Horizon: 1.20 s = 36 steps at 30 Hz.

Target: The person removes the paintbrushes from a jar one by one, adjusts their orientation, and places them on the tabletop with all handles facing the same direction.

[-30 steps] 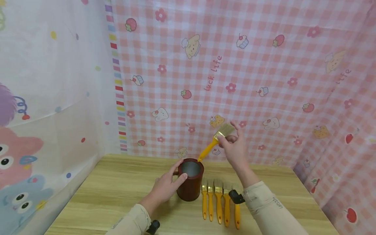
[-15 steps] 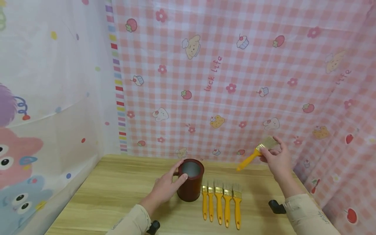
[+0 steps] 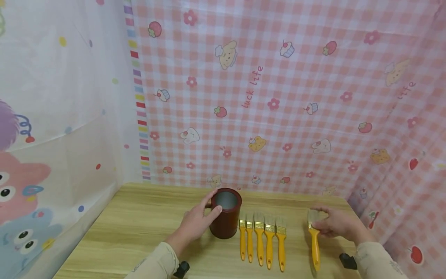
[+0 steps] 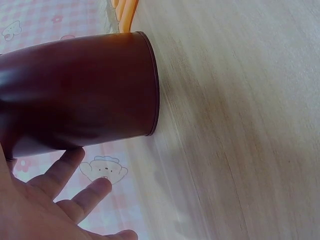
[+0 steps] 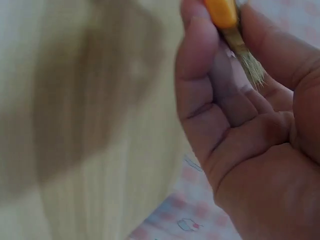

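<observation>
A dark reddish-brown mug (image 3: 224,221) stands upright on the table, its opening facing up. My left hand (image 3: 198,221) holds it from the left by the rim and handle side, thumb at the near rim. Several of that hand's fingers (image 4: 86,200) spread beside the mug wall in the left wrist view. At the right, my right hand (image 3: 336,224) pinches a paintbrush (image 3: 314,244) near its metal band, the yellow handle pointing toward me. Its bristles (image 5: 252,69) lie between thumb and fingers in the right wrist view. Whether the brush touches the table is unclear.
Several yellow-handled paintbrushes (image 3: 259,242) lie in a row right of the mug, bristles away from me. The wooden table (image 3: 139,217) backs onto a pink checked cloth (image 3: 271,124). A white patterned cloth (image 3: 83,147) hangs at the left.
My right hand has carried the paintbrush from above the mug to the right and down to the table, turning its handle toward me. The left hand and mug have stayed put.
</observation>
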### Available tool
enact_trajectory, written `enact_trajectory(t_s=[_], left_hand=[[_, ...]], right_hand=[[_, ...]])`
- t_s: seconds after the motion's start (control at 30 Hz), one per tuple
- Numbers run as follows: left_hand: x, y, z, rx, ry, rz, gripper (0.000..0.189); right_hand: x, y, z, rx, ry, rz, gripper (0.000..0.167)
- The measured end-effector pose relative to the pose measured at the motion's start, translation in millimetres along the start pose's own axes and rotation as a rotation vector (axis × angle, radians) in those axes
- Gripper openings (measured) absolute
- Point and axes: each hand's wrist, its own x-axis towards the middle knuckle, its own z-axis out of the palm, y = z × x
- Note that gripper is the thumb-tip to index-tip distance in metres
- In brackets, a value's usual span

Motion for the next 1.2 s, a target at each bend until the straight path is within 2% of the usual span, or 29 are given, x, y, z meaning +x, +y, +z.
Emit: enact_trajectory(t_s=[0.13, 0.27, 0.4, 0.77, 1.2], left_hand=[[-0.2, 0.2, 0.0, 0.005, -0.001, -0.002, 0.064], [0.0, -0.6, 0.0, 0.000, -0.003, -0.004, 0.065], [-0.5, -1.4, 0.3, 0.009, -0.001, -0.005, 0.064], [0.0, -0.9, 0.3, 0.013, -0.001, -0.007, 0.064], [-1.4, 0.4, -0.7, 0.000, -0.008, -0.004, 0.063]], right_hand=[[6.7, 10, 16, -0.009, -0.075, 0.011, 0.089], [13.3, 5, 33, 0.034, -0.121, -0.008, 0.087], [18.3, 1, 47, 0.045, -0.133, -0.001, 0.084], [33.1, 4, 61, 0.054, -0.088, 0.041, 0.080], [37.6, -3, 68, 0.037, -0.019, 0.063, 0.076]])
